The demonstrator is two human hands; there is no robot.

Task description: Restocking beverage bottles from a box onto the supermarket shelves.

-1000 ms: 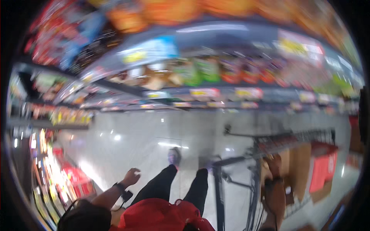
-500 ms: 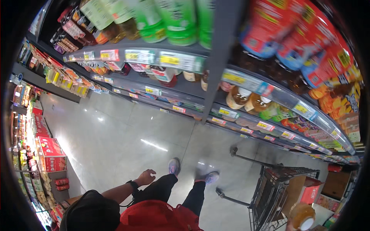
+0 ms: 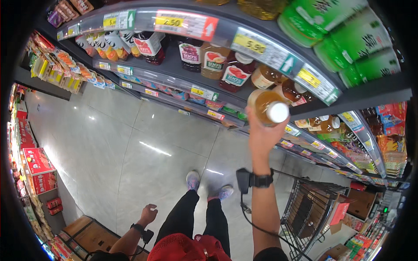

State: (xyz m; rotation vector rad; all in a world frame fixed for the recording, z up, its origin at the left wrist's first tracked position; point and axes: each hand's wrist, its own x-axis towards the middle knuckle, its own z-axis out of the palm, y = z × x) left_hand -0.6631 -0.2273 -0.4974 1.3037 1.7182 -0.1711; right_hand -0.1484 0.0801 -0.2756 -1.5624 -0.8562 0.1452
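Observation:
My right hand [image 3: 264, 135] is closed round a bottle of amber juice [image 3: 262, 101] with a white cap, its arm stretched out toward the shelf. The bottle is held at the front of a middle shelf, beside other juice bottles: a brown one [image 3: 265, 77] just behind it and dark red ones [image 3: 237, 73] with white labels to its left. Whether it touches the shelf, I cannot tell. My left hand [image 3: 149, 214] hangs low by my left leg, loosely curled with its fingers somewhat apart, and holds nothing.
Price tags line the curved shelf edge [image 3: 244, 41]. Green-labelled bottles [image 3: 348, 39] stand on the shelf above. A wire shopping cart [image 3: 311, 204] stands at my right. Red boxes [image 3: 40, 167] and a brown carton [image 3: 93, 237] are on my left.
My right hand has brought the juice bottle from beside the cart up to the middle shelf. The view has shifted closer to the shelves. My left hand still hangs low.

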